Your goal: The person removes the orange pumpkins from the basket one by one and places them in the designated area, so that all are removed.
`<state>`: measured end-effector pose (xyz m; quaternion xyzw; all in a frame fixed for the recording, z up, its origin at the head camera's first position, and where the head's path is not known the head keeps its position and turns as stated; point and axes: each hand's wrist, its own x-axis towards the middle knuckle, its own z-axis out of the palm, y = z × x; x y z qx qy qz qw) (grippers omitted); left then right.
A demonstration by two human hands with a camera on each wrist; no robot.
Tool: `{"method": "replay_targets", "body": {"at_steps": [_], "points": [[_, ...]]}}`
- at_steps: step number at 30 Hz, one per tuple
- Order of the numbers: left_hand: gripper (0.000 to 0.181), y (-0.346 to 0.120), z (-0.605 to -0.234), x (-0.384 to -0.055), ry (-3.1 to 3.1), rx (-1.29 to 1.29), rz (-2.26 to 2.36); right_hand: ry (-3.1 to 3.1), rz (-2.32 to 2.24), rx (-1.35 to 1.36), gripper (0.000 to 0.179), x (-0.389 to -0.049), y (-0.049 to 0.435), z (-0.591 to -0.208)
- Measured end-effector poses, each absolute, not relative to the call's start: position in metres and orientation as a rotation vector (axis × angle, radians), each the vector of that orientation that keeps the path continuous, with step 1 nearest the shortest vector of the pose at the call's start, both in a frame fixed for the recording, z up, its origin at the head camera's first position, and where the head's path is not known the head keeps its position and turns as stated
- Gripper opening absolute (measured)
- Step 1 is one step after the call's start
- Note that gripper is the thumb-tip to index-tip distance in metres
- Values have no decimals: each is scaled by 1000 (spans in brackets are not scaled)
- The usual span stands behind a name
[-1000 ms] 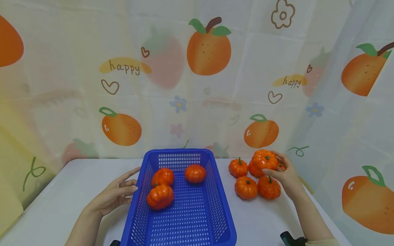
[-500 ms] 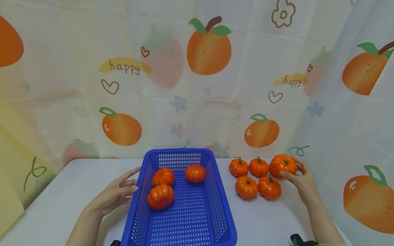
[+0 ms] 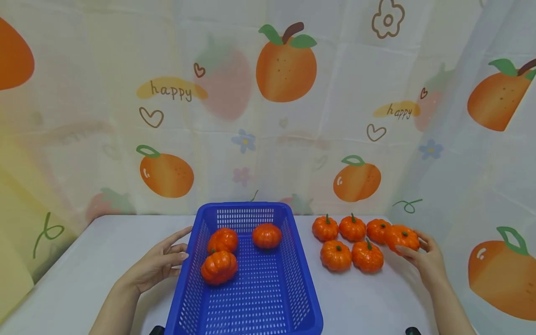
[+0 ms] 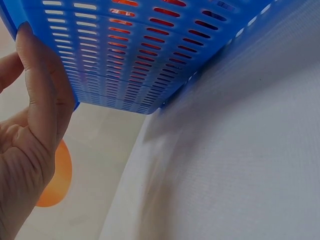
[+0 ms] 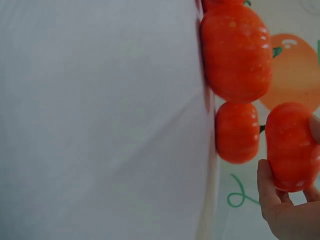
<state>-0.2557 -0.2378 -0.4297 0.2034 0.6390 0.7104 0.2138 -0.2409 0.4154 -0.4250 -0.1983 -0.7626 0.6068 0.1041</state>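
Observation:
My right hand (image 3: 428, 260) holds a small orange pumpkin (image 3: 403, 238) between thumb and fingers at the right end of the pumpkin group. In the right wrist view this held pumpkin (image 5: 294, 147) hangs clear of the tabletop, beside a resting pumpkin (image 5: 237, 132). At the left of the blue plastic basket (image 3: 310, 284), my left hand (image 3: 152, 265) has its fingers extended, fingertips at the basket's side wall. The left wrist view shows those fingers (image 4: 42, 90) along the basket's slotted wall (image 4: 130, 55). Three pumpkins lie in the basket, one of them the front-left pumpkin (image 3: 219, 268).
Right of the basket, several pumpkins stand in two rows, including a back-left pumpkin (image 3: 324, 228) and a front pumpkin (image 3: 367, 257). All rest on a white table (image 3: 351, 302). A fruit-print curtain (image 3: 234, 93) hangs right behind the table's far edge.
My right hand has carried its pumpkin rightward and down from above the back row, uncovering a pumpkin there. The left hand and basket have stayed in place.

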Motion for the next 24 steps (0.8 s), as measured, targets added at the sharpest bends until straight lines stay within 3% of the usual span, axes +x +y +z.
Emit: {"method": "replay_targets", "body": {"at_steps": [24], "points": [[69,-238,-431,-257,1805,552,1955,-2454,1702,-740,102,-244,442,-455]]}}
